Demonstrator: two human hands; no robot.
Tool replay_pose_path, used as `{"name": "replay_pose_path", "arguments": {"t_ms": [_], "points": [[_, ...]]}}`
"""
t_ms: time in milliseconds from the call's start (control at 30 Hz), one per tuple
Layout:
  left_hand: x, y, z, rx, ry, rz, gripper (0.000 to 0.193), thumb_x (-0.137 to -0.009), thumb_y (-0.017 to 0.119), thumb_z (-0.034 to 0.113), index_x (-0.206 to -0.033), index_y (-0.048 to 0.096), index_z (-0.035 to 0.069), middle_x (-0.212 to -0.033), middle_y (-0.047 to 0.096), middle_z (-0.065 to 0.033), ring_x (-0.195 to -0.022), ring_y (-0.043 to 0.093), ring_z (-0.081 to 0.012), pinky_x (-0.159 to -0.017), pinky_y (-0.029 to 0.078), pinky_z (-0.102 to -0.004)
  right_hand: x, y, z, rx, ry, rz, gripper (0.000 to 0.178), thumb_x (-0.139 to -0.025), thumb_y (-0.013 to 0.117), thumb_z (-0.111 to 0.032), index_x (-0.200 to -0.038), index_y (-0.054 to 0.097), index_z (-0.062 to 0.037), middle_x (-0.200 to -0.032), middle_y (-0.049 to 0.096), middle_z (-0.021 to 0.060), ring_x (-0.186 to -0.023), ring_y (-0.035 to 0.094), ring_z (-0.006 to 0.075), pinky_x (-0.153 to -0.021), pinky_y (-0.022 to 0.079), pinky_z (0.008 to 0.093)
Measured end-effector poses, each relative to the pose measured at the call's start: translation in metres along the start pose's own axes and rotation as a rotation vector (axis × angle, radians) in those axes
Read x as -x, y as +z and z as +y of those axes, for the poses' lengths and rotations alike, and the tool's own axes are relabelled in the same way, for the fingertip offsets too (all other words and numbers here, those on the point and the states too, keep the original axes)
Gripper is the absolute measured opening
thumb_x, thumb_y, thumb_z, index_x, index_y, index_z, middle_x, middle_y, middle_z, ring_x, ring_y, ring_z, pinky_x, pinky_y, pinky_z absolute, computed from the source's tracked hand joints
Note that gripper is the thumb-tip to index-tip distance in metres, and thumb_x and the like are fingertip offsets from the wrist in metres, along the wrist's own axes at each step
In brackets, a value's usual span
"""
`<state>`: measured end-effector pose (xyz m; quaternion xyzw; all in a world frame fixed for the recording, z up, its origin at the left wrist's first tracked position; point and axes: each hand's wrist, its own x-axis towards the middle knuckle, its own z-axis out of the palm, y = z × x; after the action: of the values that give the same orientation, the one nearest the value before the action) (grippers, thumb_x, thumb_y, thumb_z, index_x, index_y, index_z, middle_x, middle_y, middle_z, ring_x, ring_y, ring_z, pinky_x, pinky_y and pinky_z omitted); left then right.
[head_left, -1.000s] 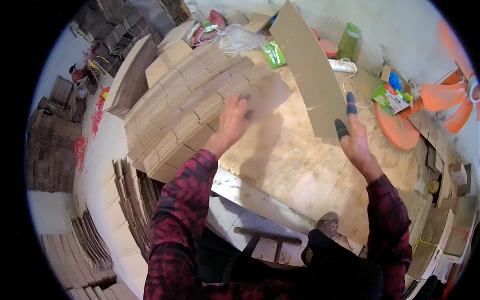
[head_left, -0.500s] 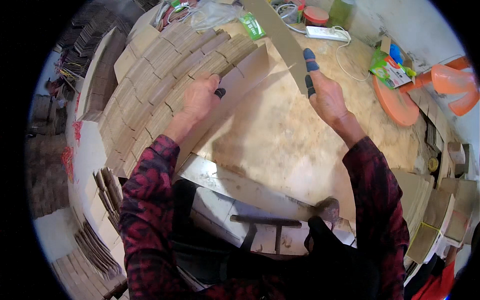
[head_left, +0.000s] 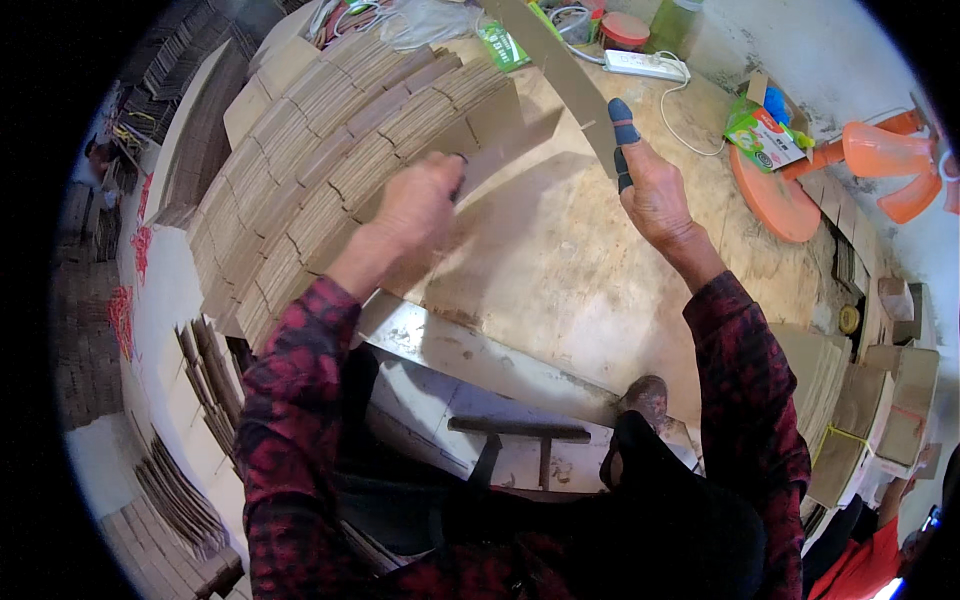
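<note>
My right hand (head_left: pixel 655 195), with dark covers on its fingertips, pinches a long flat cardboard strip (head_left: pixel 555 70) by its lower end. The strip slants up and to the left over the wooden board. My left hand (head_left: pixel 415 205), smeared by motion, is closed beside the stacked cardboard (head_left: pixel 330 140). From its fingers a second cardboard strip (head_left: pixel 515 140), also blurred, reaches toward the upper right. The stack stands in several tightly packed rows on the left of the plywood tabletop (head_left: pixel 560 260).
An orange fan (head_left: pixel 890 155) and a green box (head_left: pixel 765 135) stand at the right. A white power strip (head_left: pixel 645 65) lies at the back, near a red-lidded jar (head_left: pixel 625 32). A stool (head_left: pixel 520 430) is below the front edge. Another person's red clothing (head_left: pixel 865 560) shows at lower right.
My left hand has moved right, away from the stack, and a cardboard strip has come with it. My right hand keeps its strip in almost the same place.
</note>
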<state>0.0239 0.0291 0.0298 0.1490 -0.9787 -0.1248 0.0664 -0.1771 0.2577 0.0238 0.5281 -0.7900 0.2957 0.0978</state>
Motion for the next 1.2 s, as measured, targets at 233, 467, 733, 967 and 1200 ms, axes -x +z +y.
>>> {"name": "replay_pose_path", "arguments": {"t_ms": [233, 467, 733, 967, 1200], "points": [[-0.008, 0.042, 0.034, 0.029, 0.015, -0.127, 0.017, -0.072, 0.058, 0.006, -0.088, 0.056, 0.004, -0.086, 0.061, -0.0194, -0.087, 0.061, -0.0395, -0.073, 0.049, -0.0483, 0.019, -0.008, -0.008, -0.042, -0.060, -0.003, 0.081, -0.074, 0.056, 0.005, -0.146, 0.028, -0.0188, -0.088, 0.059, 0.0157, -0.070, 0.060, 0.0370, -0.059, 0.050, 0.0445], [-0.028, 0.050, 0.075, -0.006, 0.101, -0.102, 0.018, -0.071, 0.060, 0.008, -0.089, 0.057, 0.004, -0.084, 0.063, -0.0195, -0.082, 0.062, -0.0382, -0.071, 0.050, -0.0464, 0.040, -0.031, 0.002, 0.002, 0.050, 0.094, 0.078, -0.074, 0.057, 0.003, -0.144, 0.031, -0.0175, -0.085, 0.058, 0.0152, -0.069, 0.059, 0.0353, -0.060, 0.051, 0.0440], [-0.052, 0.060, 0.144, 0.099, 0.183, -0.156, 0.018, -0.073, 0.060, 0.010, -0.090, 0.060, 0.005, -0.084, 0.065, -0.0195, -0.081, 0.064, -0.0371, -0.070, 0.051, -0.0457, 0.074, -0.056, 0.014, 0.156, 0.019, -0.091, 0.075, -0.072, 0.057, 0.003, -0.142, 0.036, -0.0145, -0.085, 0.057, 0.0136, -0.068, 0.060, 0.0337, -0.058, 0.051, 0.0434], [-0.044, 0.069, 0.173, 0.202, 0.184, -0.147, 0.016, -0.075, 0.059, 0.014, -0.088, 0.060, 0.004, -0.083, 0.065, -0.0181, -0.081, 0.064, -0.0373, -0.068, 0.050, -0.0468, 0.100, -0.067, 0.000, 0.026, 0.097, -0.040, 0.075, -0.072, 0.055, 0.005, -0.141, 0.039, -0.0166, -0.085, 0.058, 0.0166, -0.071, 0.061, 0.0353, -0.059, 0.051, 0.0438], [-0.022, 0.067, 0.161, 0.290, 0.180, -0.259, 0.024, -0.080, 0.063, 0.024, -0.090, 0.062, 0.002, -0.093, 0.063, -0.0201, -0.088, 0.062, -0.0365, -0.077, 0.049, -0.0444, 0.119, -0.045, 0.034, 0.033, 0.107, -0.095, 0.062, -0.071, 0.055, 0.007, -0.131, 0.048, -0.0090, -0.082, 0.059, 0.0189, -0.074, 0.061, 0.0368, -0.061, 0.050, 0.0437]]}}
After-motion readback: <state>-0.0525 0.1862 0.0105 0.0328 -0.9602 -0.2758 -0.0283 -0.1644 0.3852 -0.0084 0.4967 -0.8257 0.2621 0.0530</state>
